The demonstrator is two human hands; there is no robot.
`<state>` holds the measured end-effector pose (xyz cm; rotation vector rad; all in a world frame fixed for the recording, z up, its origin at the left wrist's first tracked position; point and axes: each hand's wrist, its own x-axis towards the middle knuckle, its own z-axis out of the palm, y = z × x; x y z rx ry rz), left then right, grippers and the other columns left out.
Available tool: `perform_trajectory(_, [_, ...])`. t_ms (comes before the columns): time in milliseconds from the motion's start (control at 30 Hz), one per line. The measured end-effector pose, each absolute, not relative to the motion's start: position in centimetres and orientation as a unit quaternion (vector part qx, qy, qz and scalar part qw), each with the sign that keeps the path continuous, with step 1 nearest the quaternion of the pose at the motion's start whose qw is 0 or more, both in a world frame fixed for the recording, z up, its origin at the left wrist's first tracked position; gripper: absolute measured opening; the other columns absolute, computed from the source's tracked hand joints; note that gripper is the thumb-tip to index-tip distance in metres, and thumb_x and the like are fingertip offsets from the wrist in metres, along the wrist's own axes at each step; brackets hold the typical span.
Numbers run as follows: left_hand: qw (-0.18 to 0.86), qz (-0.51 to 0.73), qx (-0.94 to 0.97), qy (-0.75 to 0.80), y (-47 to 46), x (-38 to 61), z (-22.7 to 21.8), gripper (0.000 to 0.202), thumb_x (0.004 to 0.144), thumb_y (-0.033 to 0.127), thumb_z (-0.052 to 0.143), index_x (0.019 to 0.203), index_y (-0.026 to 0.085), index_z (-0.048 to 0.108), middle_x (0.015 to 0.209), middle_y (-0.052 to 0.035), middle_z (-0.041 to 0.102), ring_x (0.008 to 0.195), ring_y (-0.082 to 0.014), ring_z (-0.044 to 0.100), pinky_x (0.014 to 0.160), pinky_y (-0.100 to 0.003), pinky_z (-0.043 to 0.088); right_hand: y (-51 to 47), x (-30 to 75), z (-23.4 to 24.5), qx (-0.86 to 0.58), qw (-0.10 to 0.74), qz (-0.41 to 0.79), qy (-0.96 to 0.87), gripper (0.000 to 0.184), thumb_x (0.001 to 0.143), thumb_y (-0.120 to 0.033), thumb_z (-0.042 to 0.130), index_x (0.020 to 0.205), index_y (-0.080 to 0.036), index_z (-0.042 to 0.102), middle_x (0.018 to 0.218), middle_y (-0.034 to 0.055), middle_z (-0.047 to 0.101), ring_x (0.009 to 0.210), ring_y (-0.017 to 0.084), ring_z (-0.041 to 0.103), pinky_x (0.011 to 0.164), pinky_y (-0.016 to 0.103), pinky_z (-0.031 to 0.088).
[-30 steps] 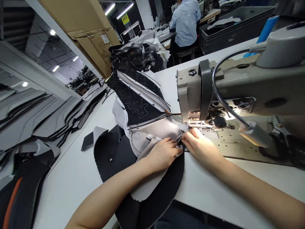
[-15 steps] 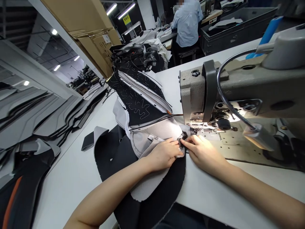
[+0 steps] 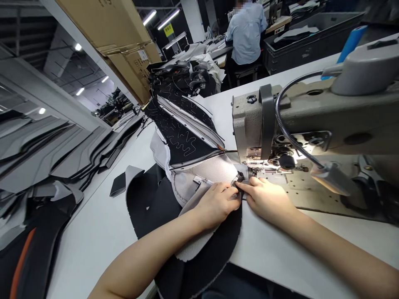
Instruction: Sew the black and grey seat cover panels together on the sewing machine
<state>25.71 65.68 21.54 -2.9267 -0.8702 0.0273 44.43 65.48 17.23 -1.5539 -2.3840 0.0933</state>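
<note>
Nearest to us, the black fabric piece [image 3: 215,261] is lying on the white table [image 3: 96,232], its lower end reaching over the near edge. Over it, the light grey fabric [image 3: 207,168] is resting just left of the sewing machine [image 3: 324,112], partly beneath the left hand [image 3: 220,203]. We are observing that hand's fingers drawing narrow together on the folded edge of this fabric. The right hand [image 3: 268,197] is sitting just beside it, its index finger reaching to the same edge; we are unable to tell whether its thumb is pinching anything underneath. Farther on, the black panel [image 3: 183,143] with white squiggled stitching is adjoining the grey fabric, and stacked grey panels [image 3: 75,151] are lying to the left. Beyond, we are recording a cloth pile [image 3: 199,77], a cardboard box [image 3: 109,25] and, farther back, a person [image 3: 246,39] in light blue who is sitting near a dark bin [image 3: 296,58].
</note>
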Motion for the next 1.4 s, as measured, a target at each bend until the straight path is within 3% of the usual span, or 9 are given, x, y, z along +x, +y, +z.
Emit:
perform_trajectory(233, [0.071, 0.023, -0.96, -0.27, 65.7, 26.2, 21.7, 0.027, 0.094, 0.014, 0.036, 0.087, 0.015, 0.062, 0.083, -0.0058, 0.058, 0.08, -0.0176, 0.053, 0.078, -0.03, 0.047, 65.4, 44.3, 17.6, -0.545, 0.144, 0.027, -0.826, 0.042, 0.079, -0.017, 0.049, 0.117, -0.027, 0.063, 0.083, 0.0074, 0.062, 0.075, 0.022, 0.057, 0.054, 0.028, 0.037])
perform_trajectory(433, [0.101, -0.026, -0.962, -0.251, 65.6, 25.8, 21.4, 0.029, 0.096, 0.015, 0.032, 0.102, 0.013, 0.06, 0.116, -0.012, 0.057, 0.104, -0.0192, 0.055, 0.096, -0.035, 0.043, 65.4, 44.4, 17.5, -0.543, 0.147, 0.027, -0.826, 0.043, 0.079, -0.017, 0.046, 0.117, -0.027, 0.063, 0.083, 0.0074, 0.063, 0.076, 0.022, 0.058, 0.053, 0.028, 0.036])
perform_trajectory(667, [0.151, -0.032, -0.957, -0.246, 65.2, 26.5, 20.8, 0.026, 0.094, 0.014, 0.035, 0.102, 0.012, 0.059, 0.098, -0.0121, 0.063, 0.094, -0.021, 0.059, 0.093, -0.041, 0.045, 65.5, 44.3, 17.8, -0.549, 0.126, 0.046, -0.825, 0.044, 0.079, -0.018, 0.046, 0.12, -0.028, 0.062, 0.086, 0.0073, 0.063, 0.078, 0.023, 0.058, 0.055, 0.029, 0.037])
perform_trajectory(767, [0.134, -0.031, -0.952, -0.274, 65.0, 26.7, 20.6, 0.028, 0.094, 0.012, 0.032, 0.109, 0.007, 0.055, 0.099, -0.0139, 0.063, 0.097, -0.0202, 0.059, 0.091, -0.038, 0.047, 65.5, 44.2, 18.1, -0.549, 0.115, 0.053, -0.826, 0.044, 0.08, -0.018, 0.045, 0.119, -0.028, 0.061, 0.086, 0.0072, 0.063, 0.079, 0.023, 0.058, 0.055, 0.029, 0.037])
perform_trajectory(867, [0.11, -0.007, -0.954, -0.281, 65.1, 26.7, 20.7, 0.027, 0.092, 0.009, 0.033, 0.104, 0.005, 0.056, 0.099, -0.0144, 0.062, 0.099, -0.0207, 0.058, 0.091, -0.035, 0.047, 65.5, 44.2, 18.4, -0.552, 0.107, 0.06, -0.825, 0.045, 0.08, -0.017, 0.043, 0.119, -0.028, 0.061, 0.085, 0.0066, 0.063, 0.079, 0.023, 0.058, 0.054, 0.028, 0.036])
perform_trajectory(1033, [0.113, 0.0, -0.96, -0.258, 65.5, 26.6, 20.9, 0.028, 0.09, 0.008, 0.033, 0.105, 0.002, 0.056, 0.114, -0.021, 0.056, 0.106, -0.0227, 0.056, 0.094, -0.035, 0.045, 65.5, 44.3, 18.4, -0.555, 0.107, 0.064, -0.822, 0.04, 0.081, -0.016, 0.043, 0.112, -0.028, 0.065, 0.083, 0.0064, 0.062, 0.079, 0.023, 0.058, 0.051, 0.027, 0.033])
perform_trajectory(1167, [0.116, 0.017, -0.961, -0.252, 65.5, 26.9, 21.2, 0.026, 0.09, 0.007, 0.034, 0.095, 0.005, 0.059, 0.092, -0.0147, 0.062, 0.091, -0.0208, 0.06, 0.089, -0.035, 0.046, 65.7, 44.2, 17.9, -0.551, 0.118, 0.057, -0.824, 0.044, 0.08, -0.016, 0.046, 0.119, -0.028, 0.061, 0.084, 0.0067, 0.062, 0.077, 0.022, 0.058, 0.053, 0.028, 0.034])
perform_trajectory(1267, [0.09, 0.03, -0.959, -0.267, 65.7, 27.0, 21.6, 0.022, 0.089, 0.009, 0.037, 0.092, 0.007, 0.059, 0.088, -0.012, 0.062, 0.086, -0.0203, 0.06, 0.086, -0.034, 0.046, 65.5, 44.4, 17.8, -0.55, 0.139, 0.039, -0.823, 0.042, 0.08, -0.016, 0.047, 0.118, -0.025, 0.062, 0.082, 0.0073, 0.061, 0.075, 0.022, 0.056, 0.054, 0.029, 0.035])
perform_trajectory(1400, [0.007, 0.055, -0.956, -0.288, 66.3, 26.6, 22.3, 0.017, 0.087, 0.015, 0.045, 0.096, 0.012, 0.059, 0.093, -0.0072, 0.063, 0.086, -0.0186, 0.059, 0.087, -0.032, 0.045, 62.8, 45.2, 18.0, -0.487, 0.224, 0.048, -0.843, 0.025, 0.082, -0.016, 0.047, 0.097, -0.019, 0.067, 0.083, 0.0081, 0.059, 0.077, 0.022, 0.054, 0.064, 0.032, 0.04])
